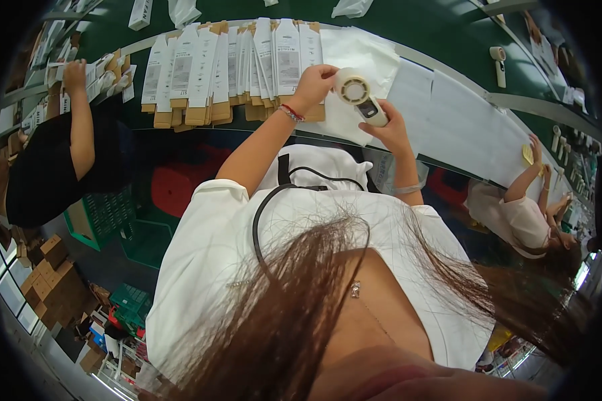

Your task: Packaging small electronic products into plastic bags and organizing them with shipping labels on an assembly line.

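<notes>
Your right hand (391, 128) closes around the handle of a white handheld fan (361, 99), held between both hands. Your left hand (316, 85) meets the round head's rim; whether it pinches cannot be told. Beyond the grip, white sheeting (361, 50); to its left, overlapping flat cartons (198, 73).
</notes>
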The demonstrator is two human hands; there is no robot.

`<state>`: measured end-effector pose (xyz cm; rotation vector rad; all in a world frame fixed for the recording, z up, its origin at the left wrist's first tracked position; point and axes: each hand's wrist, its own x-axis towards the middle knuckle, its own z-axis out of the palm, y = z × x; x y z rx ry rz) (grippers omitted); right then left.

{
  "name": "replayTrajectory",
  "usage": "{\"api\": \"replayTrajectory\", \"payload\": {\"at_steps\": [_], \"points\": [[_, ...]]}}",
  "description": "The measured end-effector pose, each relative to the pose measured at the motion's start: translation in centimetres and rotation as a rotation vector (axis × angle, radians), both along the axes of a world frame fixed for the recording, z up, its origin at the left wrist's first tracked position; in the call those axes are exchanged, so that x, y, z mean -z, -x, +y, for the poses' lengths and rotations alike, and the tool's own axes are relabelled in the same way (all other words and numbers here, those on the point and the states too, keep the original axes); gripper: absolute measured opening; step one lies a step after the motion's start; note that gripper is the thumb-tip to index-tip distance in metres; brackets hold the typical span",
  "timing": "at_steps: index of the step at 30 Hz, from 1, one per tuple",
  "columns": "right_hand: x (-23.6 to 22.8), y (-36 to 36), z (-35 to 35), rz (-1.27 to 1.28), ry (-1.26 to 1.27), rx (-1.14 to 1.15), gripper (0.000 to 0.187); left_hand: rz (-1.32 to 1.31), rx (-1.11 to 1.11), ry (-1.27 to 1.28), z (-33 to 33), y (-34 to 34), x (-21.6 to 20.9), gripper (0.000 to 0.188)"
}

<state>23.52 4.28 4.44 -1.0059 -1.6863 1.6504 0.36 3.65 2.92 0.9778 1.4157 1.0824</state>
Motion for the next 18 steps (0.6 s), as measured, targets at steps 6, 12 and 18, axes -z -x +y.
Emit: {"api": "replayTrajectory", "payload": {"at_steps": [6, 12, 18], "points": [[-0.8, 0.1, -1.0, -0.187, -0.192, -0.037, 0.061, -0.118, -0.084, -0.047, -0.2, -0.1, -0.1, 0.014], [-2.0, 1.3, -2.1, 0.352, 0.264, 0.081, 0.064, 0.419, 0.162, -0.331, -2.6, -2.2, -2.7, 0.009], [-1.3, 0.3, -1.6, 0.778, 0.443, 0.136, 0.07, 0.45, 0.192, -0.455, -4.3, -2.5, -6.1, 0.001]]}}
